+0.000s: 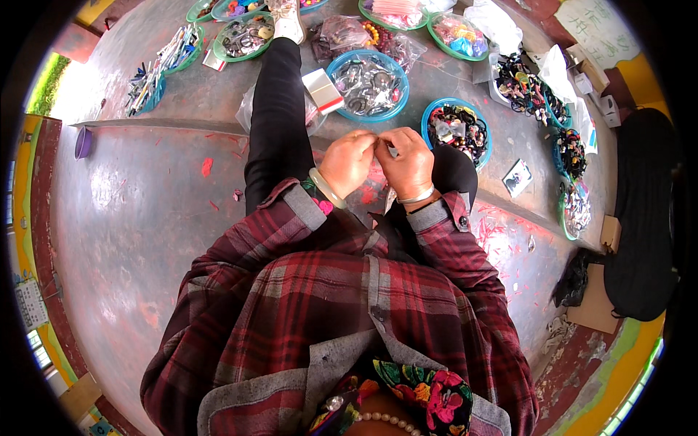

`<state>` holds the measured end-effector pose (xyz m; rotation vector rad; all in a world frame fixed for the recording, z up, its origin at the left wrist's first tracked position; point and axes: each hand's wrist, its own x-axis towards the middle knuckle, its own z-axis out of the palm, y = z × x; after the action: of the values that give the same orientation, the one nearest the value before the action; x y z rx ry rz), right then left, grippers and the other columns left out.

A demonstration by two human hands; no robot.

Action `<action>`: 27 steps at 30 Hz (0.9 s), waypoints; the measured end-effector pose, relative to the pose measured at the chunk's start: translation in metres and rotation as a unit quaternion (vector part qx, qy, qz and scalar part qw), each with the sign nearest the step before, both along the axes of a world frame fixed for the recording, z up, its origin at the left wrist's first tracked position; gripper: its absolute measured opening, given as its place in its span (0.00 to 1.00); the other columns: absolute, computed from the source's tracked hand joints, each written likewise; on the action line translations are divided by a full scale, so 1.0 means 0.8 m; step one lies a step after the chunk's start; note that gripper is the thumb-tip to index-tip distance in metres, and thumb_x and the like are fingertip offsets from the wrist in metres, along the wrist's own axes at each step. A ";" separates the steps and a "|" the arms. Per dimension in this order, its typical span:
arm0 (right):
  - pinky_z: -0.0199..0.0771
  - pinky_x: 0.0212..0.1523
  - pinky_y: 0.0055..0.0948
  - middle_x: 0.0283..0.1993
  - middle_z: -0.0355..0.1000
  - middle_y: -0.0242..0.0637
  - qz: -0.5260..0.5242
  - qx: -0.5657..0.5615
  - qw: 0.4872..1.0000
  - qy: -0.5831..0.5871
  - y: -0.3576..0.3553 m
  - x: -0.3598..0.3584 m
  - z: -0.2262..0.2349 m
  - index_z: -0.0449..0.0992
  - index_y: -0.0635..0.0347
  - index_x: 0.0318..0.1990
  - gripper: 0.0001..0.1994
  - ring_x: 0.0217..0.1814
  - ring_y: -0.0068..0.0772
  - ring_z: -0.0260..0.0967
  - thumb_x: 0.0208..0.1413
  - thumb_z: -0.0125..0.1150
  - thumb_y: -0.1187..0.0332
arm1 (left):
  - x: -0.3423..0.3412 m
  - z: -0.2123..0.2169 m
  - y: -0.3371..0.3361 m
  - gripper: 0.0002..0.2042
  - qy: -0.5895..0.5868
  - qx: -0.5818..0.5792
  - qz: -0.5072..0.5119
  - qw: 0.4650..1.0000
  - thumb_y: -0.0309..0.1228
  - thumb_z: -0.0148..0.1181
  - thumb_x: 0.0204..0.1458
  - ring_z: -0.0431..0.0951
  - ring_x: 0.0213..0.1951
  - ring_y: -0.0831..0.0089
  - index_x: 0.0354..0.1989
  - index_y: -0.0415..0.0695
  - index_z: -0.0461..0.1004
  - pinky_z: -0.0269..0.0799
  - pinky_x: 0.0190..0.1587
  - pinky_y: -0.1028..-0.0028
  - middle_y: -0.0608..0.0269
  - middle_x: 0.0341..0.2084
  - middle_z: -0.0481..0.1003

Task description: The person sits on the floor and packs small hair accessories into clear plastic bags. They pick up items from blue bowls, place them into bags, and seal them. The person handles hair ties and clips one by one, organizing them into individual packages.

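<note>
My left hand (pixel 347 166) and my right hand (pixel 406 163) meet fingertip to fingertip above my lap. Both are closed in a pinch, and whatever sits between the fingers is small and mostly hidden. A pale bangle (pixel 327 189) circles the left wrist, and a silver bracelet (pixel 419 197) the right. Just beyond the hands stands a round blue basket (pixel 371 118) full of small items in clear wrappers. Close to the right hand is a second blue basket (pixel 454 100), heaped with dark bands and beaded pieces. A white box with a red edge (pixel 322 91) lies beside my left leg.
Green trays (pixel 243 57) of small goods line the far side of a raised concrete step. Pens fill holders (pixel 150 96) at far left. More baskets (pixel 565 218) and a black cloth-covered shape (pixel 643 218) stand on the right. Red scraps (pixel 207 167) litter the floor.
</note>
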<state>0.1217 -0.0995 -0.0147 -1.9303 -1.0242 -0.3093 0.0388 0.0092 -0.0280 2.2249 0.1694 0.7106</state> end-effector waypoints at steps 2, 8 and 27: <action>0.69 0.27 0.31 0.25 0.70 0.38 0.001 0.009 0.998 0.057 0.000 0.001 -0.002 0.74 0.57 0.24 0.02 0.27 0.41 0.69 0.38 0.59 0.74 | 0.001 -0.002 0.002 0.07 0.001 -0.031 0.004 1.000 0.20 0.52 0.46 0.75 0.35 0.58 0.33 0.37 0.74 0.71 0.37 0.70 0.52 0.31 0.75; 0.67 0.27 0.20 0.23 0.71 0.32 0.035 0.063 0.950 0.303 -0.003 0.009 -0.013 0.75 0.60 0.24 0.01 0.23 0.22 0.68 0.41 0.58 0.77 | -0.002 0.003 0.004 0.06 0.068 -0.152 0.013 0.986 0.23 0.54 0.49 0.77 0.31 0.70 0.35 0.36 0.74 0.71 0.34 0.74 0.56 0.29 0.76; 0.60 0.26 0.18 0.24 0.69 0.31 0.036 0.305 0.817 0.488 -0.135 0.091 0.029 0.74 0.62 0.28 0.01 0.23 0.20 0.62 0.49 0.57 0.76 | -0.017 0.019 0.031 0.10 -0.018 -0.606 -0.055 0.793 0.23 0.48 0.54 0.74 0.42 0.59 0.39 0.27 0.69 0.70 0.50 0.68 0.46 0.38 0.72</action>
<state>0.1944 -0.2075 0.0088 -1.1667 -0.2313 0.3611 0.0255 0.0336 -0.0130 0.9600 0.3514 0.3687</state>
